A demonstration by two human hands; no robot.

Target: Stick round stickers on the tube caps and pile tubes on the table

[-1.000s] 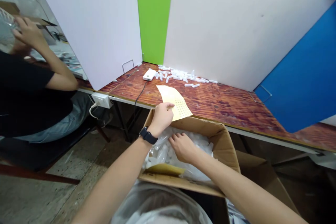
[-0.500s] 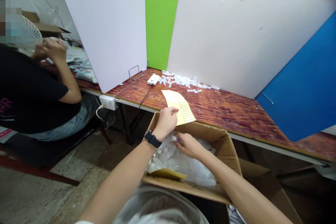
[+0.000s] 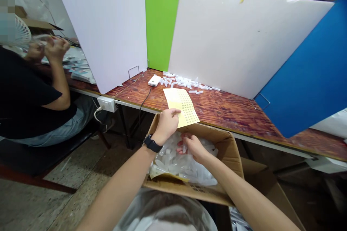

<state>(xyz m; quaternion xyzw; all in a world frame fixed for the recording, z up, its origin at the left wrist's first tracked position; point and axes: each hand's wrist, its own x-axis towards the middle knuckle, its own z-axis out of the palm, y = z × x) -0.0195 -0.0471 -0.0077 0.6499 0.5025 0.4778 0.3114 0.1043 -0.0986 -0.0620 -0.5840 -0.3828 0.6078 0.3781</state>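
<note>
Head view: left hand [image 3: 166,126] pinches a yellow sticker sheet [image 3: 185,106]; right hand's [image 3: 194,148] narrow grip holds a clear plastic tube [image 3: 184,148].

Pale yellow sticker sheet [image 3: 187,110], curved slightly, with a grid of small dots across one end, pinched at its lower edge by the left hand [image 3: 166,125], above the rim of an open cardboard box [image 3: 227,151]. Small clear plastic tube [image 3: 184,148], upright between the fingers of the right hand [image 3: 194,148], just over a loose heap of clear plastic tubes [image 3: 173,162] filling the box, lying at mixed angles.
</note>
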